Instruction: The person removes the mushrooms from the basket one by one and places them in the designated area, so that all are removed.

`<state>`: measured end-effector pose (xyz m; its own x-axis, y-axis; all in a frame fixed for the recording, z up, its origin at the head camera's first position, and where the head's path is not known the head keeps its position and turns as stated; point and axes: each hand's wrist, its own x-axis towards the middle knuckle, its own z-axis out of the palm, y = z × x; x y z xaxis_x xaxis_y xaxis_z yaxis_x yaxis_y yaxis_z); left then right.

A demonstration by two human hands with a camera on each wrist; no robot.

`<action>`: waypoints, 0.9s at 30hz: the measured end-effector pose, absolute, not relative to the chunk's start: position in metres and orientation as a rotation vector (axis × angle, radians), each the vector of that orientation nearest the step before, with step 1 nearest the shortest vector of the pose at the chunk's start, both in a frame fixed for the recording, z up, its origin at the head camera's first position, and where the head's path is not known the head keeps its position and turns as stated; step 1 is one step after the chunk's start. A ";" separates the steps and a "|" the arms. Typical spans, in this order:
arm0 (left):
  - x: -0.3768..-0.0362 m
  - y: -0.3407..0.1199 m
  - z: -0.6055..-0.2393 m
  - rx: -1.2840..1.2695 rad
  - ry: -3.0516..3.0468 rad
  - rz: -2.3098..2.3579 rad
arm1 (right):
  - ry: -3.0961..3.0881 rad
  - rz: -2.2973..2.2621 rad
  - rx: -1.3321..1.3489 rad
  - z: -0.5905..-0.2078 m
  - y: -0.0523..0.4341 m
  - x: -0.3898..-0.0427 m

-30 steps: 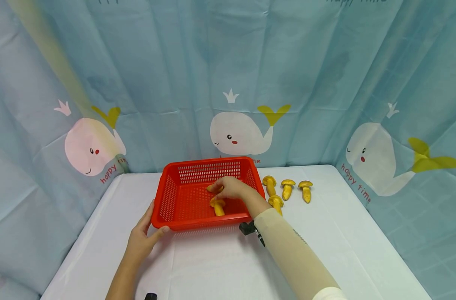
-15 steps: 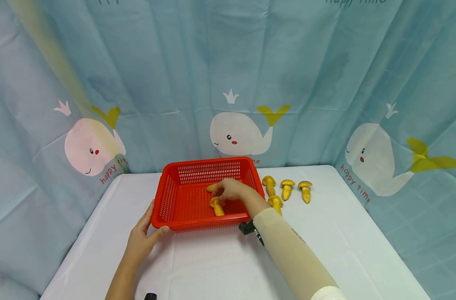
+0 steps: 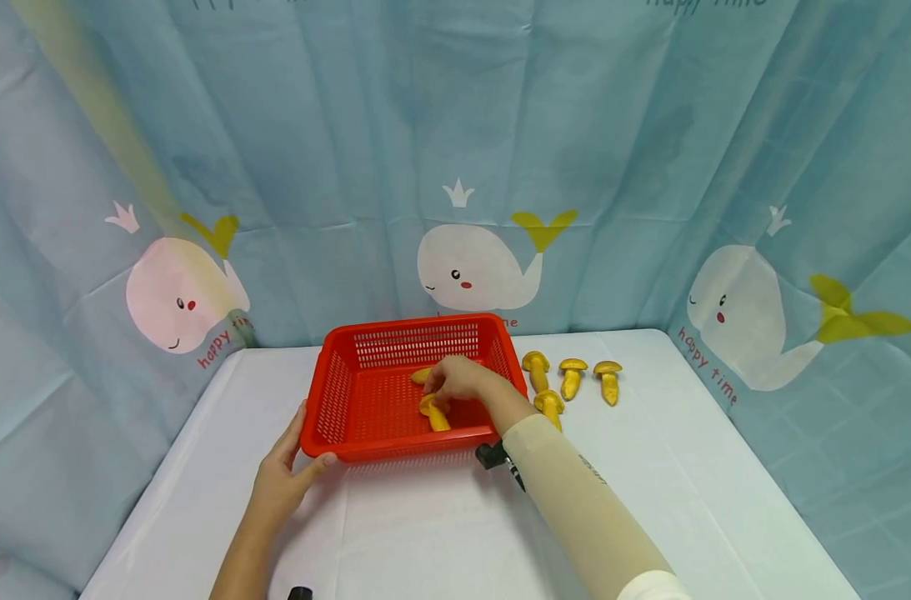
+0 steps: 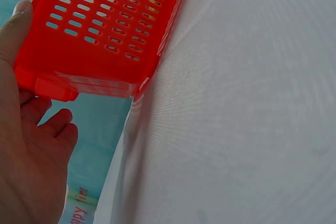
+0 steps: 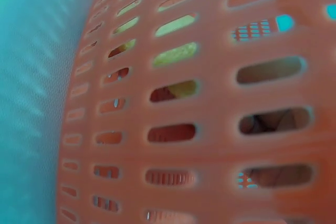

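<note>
A red plastic basket (image 3: 407, 443) with slotted walls stands on the white table. My left hand (image 3: 281, 483) grips its near left corner, the thumb over the front rim and the fingers along the left side. In the left wrist view, that hand (image 4: 34, 150) has its fingers bent under the rim. My right hand (image 3: 466, 382) reaches inside, its bent fingers and thumb pinching the cap of a yellow mushroom (image 3: 437, 417). Behind the fingers lies another mushroom (image 3: 421, 376), partly hidden. The basket wall (image 5: 215, 103) covers most of the right wrist view.
Several more yellow mushrooms lie to the right of the basket, among them an outer one (image 3: 609, 383) and one (image 3: 549, 407) beside my right forearm. A patterned blue curtain (image 3: 335, 167) hangs behind the table. The white tabletop (image 3: 425, 533) extends in front.
My right hand has drawn back slightly from the rear mushroom, and its fingers have come together at the nearer one's cap. The left hand and the basket stay in place.
</note>
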<state>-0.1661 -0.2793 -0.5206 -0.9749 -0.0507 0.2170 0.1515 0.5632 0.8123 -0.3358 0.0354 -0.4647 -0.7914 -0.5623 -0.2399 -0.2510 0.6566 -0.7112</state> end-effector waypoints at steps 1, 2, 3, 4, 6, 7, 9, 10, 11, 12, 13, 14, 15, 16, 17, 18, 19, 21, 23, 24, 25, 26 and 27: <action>-0.166 -0.280 -0.520 -0.084 -2.587 -1.375 | 2.434 -0.951 -0.639 -0.464 0.035 -0.336; -0.166 -0.280 -0.520 -0.082 -2.587 -1.374 | 2.435 -0.959 -0.638 -0.463 0.035 -0.336; -0.166 -0.280 -0.520 -0.085 -2.587 -1.374 | 2.441 -0.964 -0.640 -0.463 0.035 -0.336; -0.166 -0.279 -0.520 -0.085 -2.582 -1.370 | 2.445 -0.973 -0.639 -0.462 0.035 -0.336; -0.167 -0.279 -0.520 -0.094 -2.576 -1.370 | 2.453 -0.995 -0.629 -0.461 0.034 -0.335; -0.167 -0.279 -0.520 -0.099 -2.575 -1.373 | 2.457 -1.007 -0.629 -0.460 0.034 -0.334; -0.167 -0.279 -0.521 -0.110 -2.561 -1.378 | 2.460 -1.034 -0.629 -0.457 0.033 -0.333; -0.167 -0.278 -0.521 -0.115 -2.554 -1.383 | 2.457 -1.050 -0.630 -0.456 0.033 -0.332; -0.166 -0.278 -0.521 -0.118 -2.554 -1.388 | 2.459 -1.058 -0.633 -0.454 0.033 -0.331; -0.166 -0.278 -0.521 -0.121 -2.548 -1.389 | 2.463 -1.066 -0.640 -0.453 0.033 -0.330; -0.166 -0.278 -0.522 -0.120 -2.548 -1.393 | 2.468 -1.069 -0.649 -0.451 0.032 -0.330; -0.166 -0.278 -0.522 -0.122 -2.545 -1.394 | 2.474 -1.070 -0.658 -0.450 0.032 -0.329; -0.166 -0.278 -0.522 -0.122 -2.546 -1.395 | 2.484 -1.067 -0.668 -0.448 0.032 -0.329; -0.166 -0.278 -0.522 -0.122 -2.543 -1.398 | 2.496 -1.062 -0.680 -0.447 0.032 -0.328; -0.166 -0.278 -0.522 -0.123 -2.543 -1.396 | 2.510 -1.055 -0.691 -0.445 0.033 -0.328; -0.166 -0.277 -0.522 -0.126 -2.538 -1.398 | 2.516 -1.057 -0.702 -0.444 0.033 -0.327; -0.165 -0.277 -0.522 -0.127 -2.536 -1.405 | 2.516 -1.065 -0.711 -0.442 0.033 -0.327; -0.165 -0.277 -0.522 -0.132 -2.529 -1.407 | 2.518 -1.084 -0.722 -0.439 0.034 -0.326; -0.165 -0.277 -0.523 -0.135 -2.523 -1.408 | 2.515 -1.112 -0.719 -0.437 0.036 -0.325; -0.165 -0.277 -0.523 -0.135 -2.521 -1.410 | 2.514 -1.127 -0.716 -0.435 0.037 -0.324; -0.166 -0.277 -0.523 -0.135 -2.518 -1.408 | 2.517 -1.139 -0.712 -0.433 0.038 -0.323; -0.166 -0.277 -0.523 -0.135 -2.519 -1.407 | 2.526 -1.142 -0.711 -0.432 0.039 -0.322; -0.166 -0.278 -0.523 -0.136 -2.517 -1.411 | 2.531 -1.150 -0.709 -0.430 0.040 -0.321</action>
